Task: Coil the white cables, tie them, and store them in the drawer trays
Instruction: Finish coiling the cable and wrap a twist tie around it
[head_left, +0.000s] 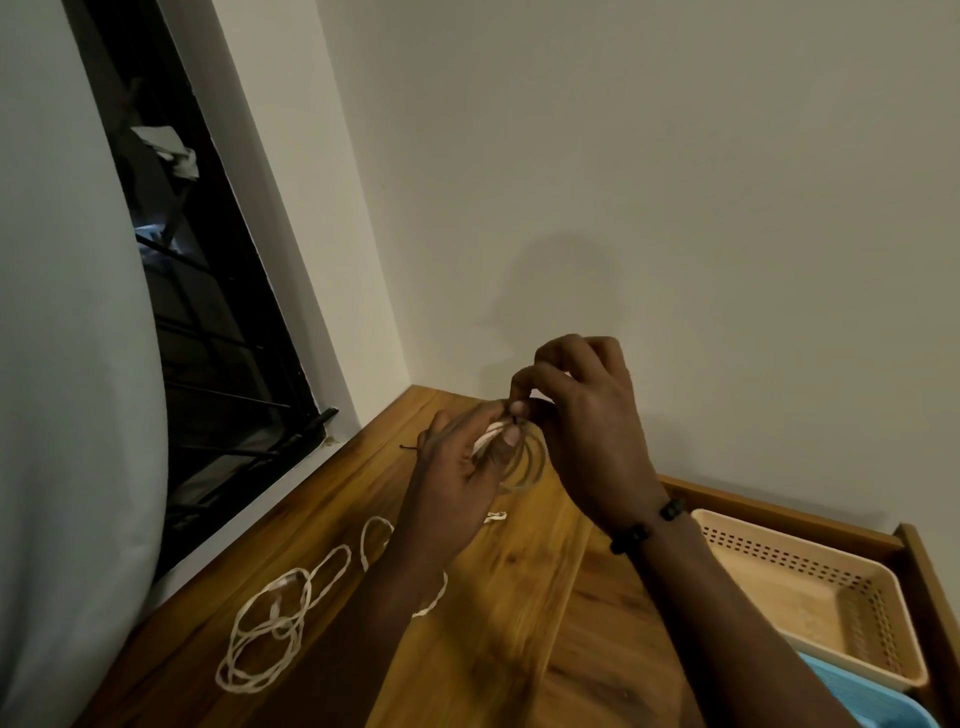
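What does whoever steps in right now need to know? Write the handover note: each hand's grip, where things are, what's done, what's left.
Left hand: grip pinches the coiled white cable at its gathered side, above the wooden desktop.
Right hand: fingertips pinch at the same spot, where a thin dark tie appears to be going round the coil; its end sticks out to the left.
Loose white cable lies in open loops on the desktop, lower left, not tied.
Beige perforated tray in the open drawer holds no cable; a blue tray sits beside it, mostly out of view.
Done: one coil wound. Left: finish the tie, store it, coil and tie the rest.
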